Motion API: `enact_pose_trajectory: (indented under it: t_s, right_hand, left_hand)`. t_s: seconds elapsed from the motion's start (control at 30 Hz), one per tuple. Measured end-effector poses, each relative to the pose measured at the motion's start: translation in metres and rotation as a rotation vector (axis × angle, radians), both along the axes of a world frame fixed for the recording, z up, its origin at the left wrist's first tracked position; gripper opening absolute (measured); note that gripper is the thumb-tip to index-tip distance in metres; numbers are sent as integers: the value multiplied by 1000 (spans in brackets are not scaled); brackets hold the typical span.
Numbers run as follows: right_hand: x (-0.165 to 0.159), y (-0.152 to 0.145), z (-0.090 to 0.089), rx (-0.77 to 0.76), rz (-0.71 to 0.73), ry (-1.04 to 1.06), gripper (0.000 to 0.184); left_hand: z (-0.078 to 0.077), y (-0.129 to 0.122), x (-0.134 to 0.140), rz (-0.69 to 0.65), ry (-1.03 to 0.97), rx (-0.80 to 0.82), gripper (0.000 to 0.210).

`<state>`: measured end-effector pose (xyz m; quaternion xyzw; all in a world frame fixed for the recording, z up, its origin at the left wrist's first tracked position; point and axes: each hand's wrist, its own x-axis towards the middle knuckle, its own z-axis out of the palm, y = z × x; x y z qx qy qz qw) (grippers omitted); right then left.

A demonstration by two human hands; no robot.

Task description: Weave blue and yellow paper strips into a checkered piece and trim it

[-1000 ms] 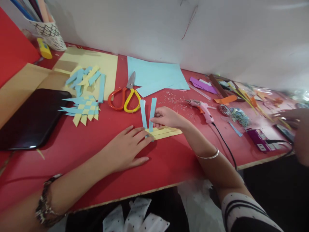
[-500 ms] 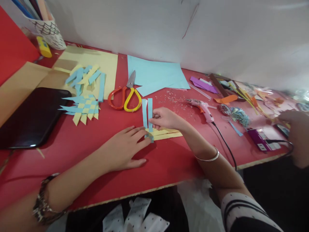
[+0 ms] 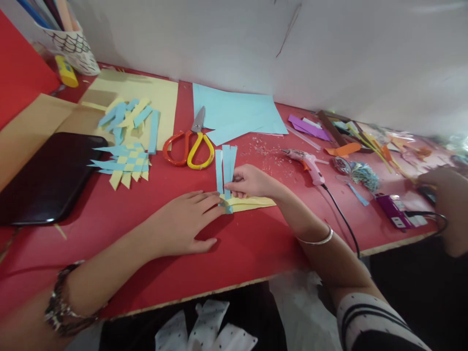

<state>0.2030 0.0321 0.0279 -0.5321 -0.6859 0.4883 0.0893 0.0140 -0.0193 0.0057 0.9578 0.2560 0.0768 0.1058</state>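
Blue paper strips stand out from yellow paper strips lying crosswise on the table. My right hand is closed, its thumb and fingers pinching a blue strip near where the two colours cross. My left hand lies flat with fingers outstretched, its fingertips on the left end of the crossed strips and partly covering it. Beyond my hands are scissors with one red and one yellow handle. To the left is a woven blue and yellow paper piece.
Loose strips lie on a yellow sheet; blue sheets are by the wall. A dark tray-like object sits left. A pink glue gun, its cord and a purple box are right, near another person's hand.
A third blue strip now shows beside the other two, fanned out to the right above my right hand. My left hand has shifted slightly left. The other person's hand has moved a little.
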Motion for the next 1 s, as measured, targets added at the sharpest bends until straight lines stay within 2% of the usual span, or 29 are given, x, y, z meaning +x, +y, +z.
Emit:
enact_pose_trajectory:
  t_s: [0.33,0.5,0.67,0.8,1.0]
  right_hand:
    - [1,0,-4,49,-44,-18,32]
    - [1,-2,-6,81,-88,-19,27]
    - [3,-2,-12,190,-80,-37,25]
    - [4,1,-17,344,-126,-97,17]
    - [-8,-5,-16,523,-171,-202,30]
  left_hand:
    - [-1,0,0,-44,29,71,46]
    - [-2,2,-1,-28,-11,63,40]
    - [0,3,-1,-26,-5,57,37]
    - [1,3,0,-19,8,44,38]
    - [1,0,1,-14,5,51,37]
